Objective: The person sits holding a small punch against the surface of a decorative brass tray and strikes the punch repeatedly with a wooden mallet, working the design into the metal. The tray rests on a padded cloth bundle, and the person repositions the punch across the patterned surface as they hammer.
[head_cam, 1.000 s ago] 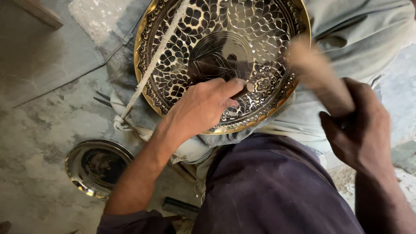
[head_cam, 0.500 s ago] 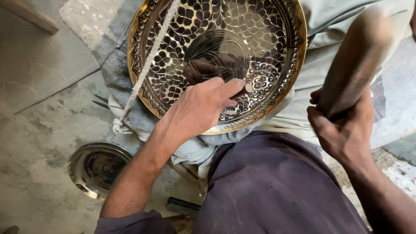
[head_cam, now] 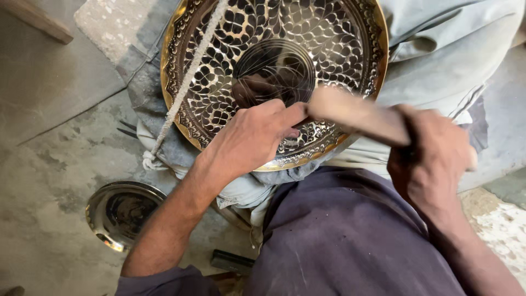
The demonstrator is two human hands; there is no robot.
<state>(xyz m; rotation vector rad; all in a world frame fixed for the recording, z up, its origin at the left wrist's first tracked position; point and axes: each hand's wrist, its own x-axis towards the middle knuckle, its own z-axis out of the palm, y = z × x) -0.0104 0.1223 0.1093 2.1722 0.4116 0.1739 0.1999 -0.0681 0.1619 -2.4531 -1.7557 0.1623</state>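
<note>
A large round brass tray [head_cam: 350, 49] with a black and gold leaf pattern lies tilted on my lap over grey cloth. My left hand [head_cam: 252, 137] rests on its lower part, fingers pinched on a small chisel whose tip is hidden by the fingers. My right hand [head_cam: 433, 159] grips a wooden mallet [head_cam: 356, 112], blurred with motion, its head right beside my left fingers. A white cord [head_cam: 189, 82] runs across the tray's left side.
A smaller metal plate [head_cam: 123, 214] lies on the concrete floor at lower left. A dark tool [head_cam: 233, 260] lies on the floor near my knee. Thin metal rods [head_cam: 129, 129] stick out from under the cloth. A wooden plank [head_cam: 38, 19] is at top left.
The mallet was raised to the right half a second ago and has swung down to my left hand's fingers. My left hand stays on the tray.
</note>
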